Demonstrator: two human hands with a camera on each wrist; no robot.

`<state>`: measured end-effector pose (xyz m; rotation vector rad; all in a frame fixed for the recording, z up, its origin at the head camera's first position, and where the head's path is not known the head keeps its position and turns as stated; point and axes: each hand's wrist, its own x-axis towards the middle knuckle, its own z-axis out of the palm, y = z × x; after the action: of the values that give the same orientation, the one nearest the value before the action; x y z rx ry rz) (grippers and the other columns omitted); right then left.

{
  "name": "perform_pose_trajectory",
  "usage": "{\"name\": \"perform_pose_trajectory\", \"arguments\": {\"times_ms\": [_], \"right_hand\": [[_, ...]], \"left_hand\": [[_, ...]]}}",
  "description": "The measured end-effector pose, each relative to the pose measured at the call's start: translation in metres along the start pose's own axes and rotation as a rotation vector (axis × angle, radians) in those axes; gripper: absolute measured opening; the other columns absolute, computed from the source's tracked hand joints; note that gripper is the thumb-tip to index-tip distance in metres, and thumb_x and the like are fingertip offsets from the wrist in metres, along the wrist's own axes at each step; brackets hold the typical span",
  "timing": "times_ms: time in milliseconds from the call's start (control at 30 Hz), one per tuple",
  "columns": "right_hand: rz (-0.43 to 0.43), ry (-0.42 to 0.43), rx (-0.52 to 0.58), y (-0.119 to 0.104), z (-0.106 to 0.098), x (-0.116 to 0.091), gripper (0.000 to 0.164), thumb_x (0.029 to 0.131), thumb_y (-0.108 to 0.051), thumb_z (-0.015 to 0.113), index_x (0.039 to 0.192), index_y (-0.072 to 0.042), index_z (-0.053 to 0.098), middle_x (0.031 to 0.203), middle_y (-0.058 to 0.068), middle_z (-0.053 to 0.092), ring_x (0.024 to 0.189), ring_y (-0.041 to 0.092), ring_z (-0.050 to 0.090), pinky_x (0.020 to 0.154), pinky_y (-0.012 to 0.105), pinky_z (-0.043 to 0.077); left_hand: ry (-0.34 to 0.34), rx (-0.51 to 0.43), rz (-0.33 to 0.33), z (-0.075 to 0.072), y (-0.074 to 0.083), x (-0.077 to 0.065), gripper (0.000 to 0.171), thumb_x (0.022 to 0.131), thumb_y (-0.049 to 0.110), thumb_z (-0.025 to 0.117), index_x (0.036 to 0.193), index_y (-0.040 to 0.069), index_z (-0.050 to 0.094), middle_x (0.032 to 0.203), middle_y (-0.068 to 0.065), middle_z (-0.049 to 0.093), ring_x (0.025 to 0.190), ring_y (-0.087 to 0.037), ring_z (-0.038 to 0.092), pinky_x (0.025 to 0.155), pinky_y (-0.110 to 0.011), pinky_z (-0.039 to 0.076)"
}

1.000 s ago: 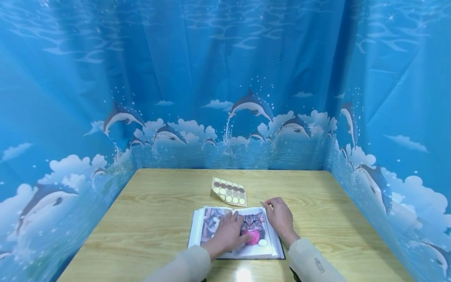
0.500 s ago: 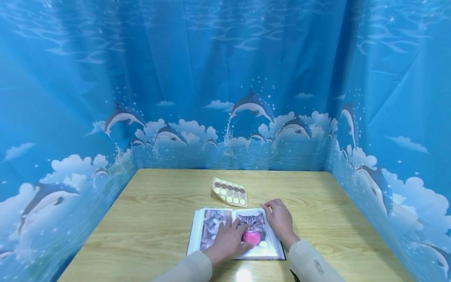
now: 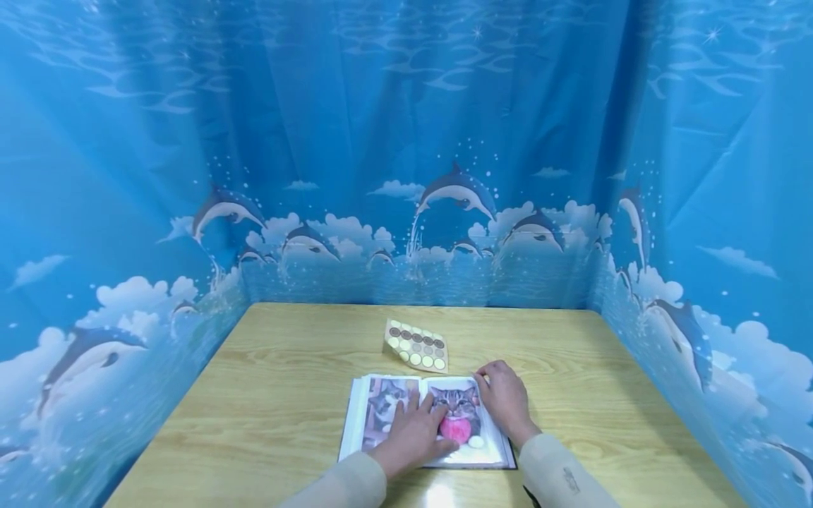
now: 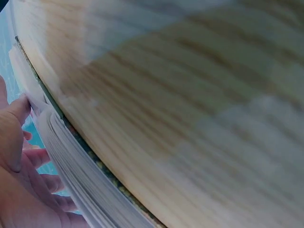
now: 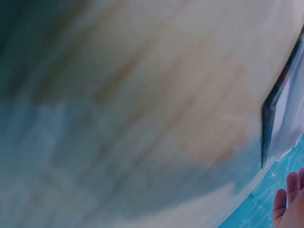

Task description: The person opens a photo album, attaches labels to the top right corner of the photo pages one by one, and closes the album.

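Note:
An open photo book (image 3: pixel 476 455) lies on the table, with cat photos on both visible pages. My left hand (image 3: pixel 409 434) rests flat across its middle, fingers spread over the inner edges of both photos. In the left wrist view the thick page stack (image 4: pixel 71 156) shows beside the left hand's fingers. At the upper right corner of the right page, my right hand (image 3: pixel 506 396) pinches the page edge between thumb and curled fingers; whatever lies between the tips is too small to tell. Only some fingers (image 5: pixel 280 204) of that hand show in the right wrist view.
Behind the book lies a sheet of round stickers (image 3: pixel 417 346) in cream and brown, its left edge curled up. The wooden table (image 3: pixel 267 395) extends to both sides. A blue dolphin-print curtain (image 3: pixel 406 141) encloses the back and sides.
My left hand has slid slightly down toward me, uncovering more of both photos. My right hand stays at the page corner; a small tan bit at its fingertips shows less now.

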<state>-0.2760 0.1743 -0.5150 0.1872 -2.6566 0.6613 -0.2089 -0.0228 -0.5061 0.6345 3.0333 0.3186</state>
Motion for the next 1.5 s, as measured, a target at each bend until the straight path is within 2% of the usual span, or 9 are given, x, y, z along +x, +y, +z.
{"name": "perform_pose_trajectory", "arguments": {"times_ms": [267,600,967,1233,1500], "right_hand": [[0.018,-0.056,-0.012,-0.004,0.004,0.002,0.013,0.092,-0.022,0.070,0.095,-0.009,0.072,0.101,0.008,0.064,0.093,0.027,0.062,0.083,0.047,0.052],[-0.072,-0.041,-0.076,-0.006,0.008,-0.002,0.010,0.088,-0.022,0.074,0.086,-0.013,0.072,0.100,0.010,0.065,0.090,0.028,0.063,0.080,0.049,0.054],[-0.131,-0.064,-0.136,-0.010,0.008,-0.003,0.010,0.086,-0.020,0.076,0.084,-0.011,0.074,0.095,0.006,0.065,0.088,0.026,0.061,0.076,0.045,0.054],[-0.170,-0.087,-0.143,-0.010,0.007,-0.006,0.010,0.086,-0.020,0.076,0.090,-0.010,0.075,0.095,0.006,0.067,0.090,0.026,0.061,0.081,0.047,0.052],[-0.266,-0.143,-0.176,-0.012,0.006,-0.010,0.018,0.090,-0.017,0.069,0.104,-0.006,0.074,0.104,0.009,0.068,0.098,0.029,0.061,0.088,0.049,0.050]], "left_hand": [[0.005,0.001,0.004,0.000,0.000,0.000,0.077,0.084,0.066,0.063,0.146,0.023,0.050,0.153,-0.017,0.039,0.142,-0.047,0.028,0.110,-0.066,0.028],[-0.020,0.047,-0.026,-0.001,0.002,0.003,0.078,0.082,0.069,0.062,0.148,0.029,0.048,0.154,-0.014,0.039,0.142,-0.044,0.029,0.110,-0.064,0.030],[-0.025,0.040,-0.033,-0.002,0.003,0.003,0.079,0.082,0.070,0.062,0.148,0.027,0.048,0.154,-0.014,0.039,0.142,-0.044,0.029,0.111,-0.064,0.030],[-0.017,0.037,-0.021,-0.001,0.002,0.003,0.078,0.083,0.069,0.062,0.147,0.026,0.049,0.153,-0.015,0.040,0.141,-0.045,0.030,0.110,-0.065,0.030],[-0.023,0.031,-0.027,-0.002,0.002,0.003,0.078,0.083,0.068,0.062,0.147,0.025,0.049,0.154,-0.015,0.039,0.142,-0.045,0.029,0.111,-0.064,0.029]]}}
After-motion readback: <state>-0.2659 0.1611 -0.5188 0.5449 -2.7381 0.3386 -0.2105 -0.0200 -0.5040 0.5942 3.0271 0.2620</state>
